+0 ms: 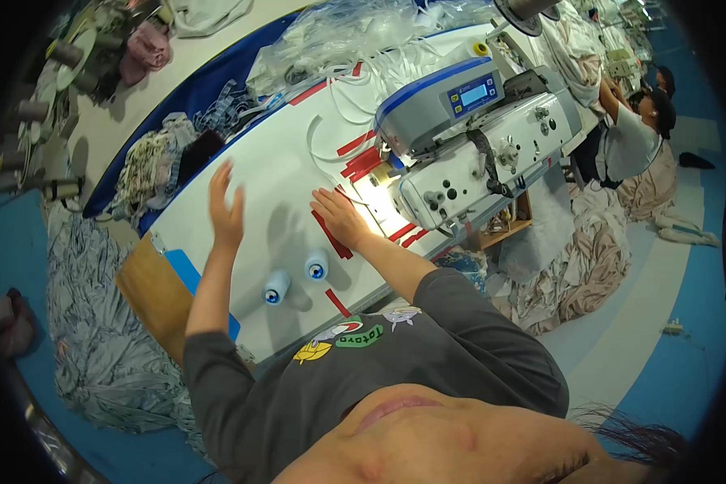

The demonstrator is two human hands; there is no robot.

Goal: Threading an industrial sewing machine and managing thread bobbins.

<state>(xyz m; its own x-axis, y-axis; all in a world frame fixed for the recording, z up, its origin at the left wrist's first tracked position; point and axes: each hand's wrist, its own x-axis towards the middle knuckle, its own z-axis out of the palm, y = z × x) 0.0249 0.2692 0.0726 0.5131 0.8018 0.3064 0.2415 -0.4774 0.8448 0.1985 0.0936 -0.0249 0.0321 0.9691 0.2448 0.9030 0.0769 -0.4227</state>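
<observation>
My left hand (226, 211) is raised over the left part of the white sewing table (254, 189), its fingers apart and nothing in them. Flat on the table lies my right hand (340, 218), fingers stretched toward the lit needle area of a sewing machine (500, 153). Red tape strips (331, 235) are stuck to the table beside and beneath that hand. A narrow white band (319, 149) curls across the tabletop and runs down close to the right fingertips; I cannot tell whether they touch it. Two light-blue thread cones (316, 264) (277, 287) stand nearer to me.
Clear plastic bags (331, 48) and fabric scraps (149, 161) fill a blue trough behind the table. Grey cloth (105, 323) is heaped at left, pale cloth (573, 274) at right. Another person (637, 137) works at the far right.
</observation>
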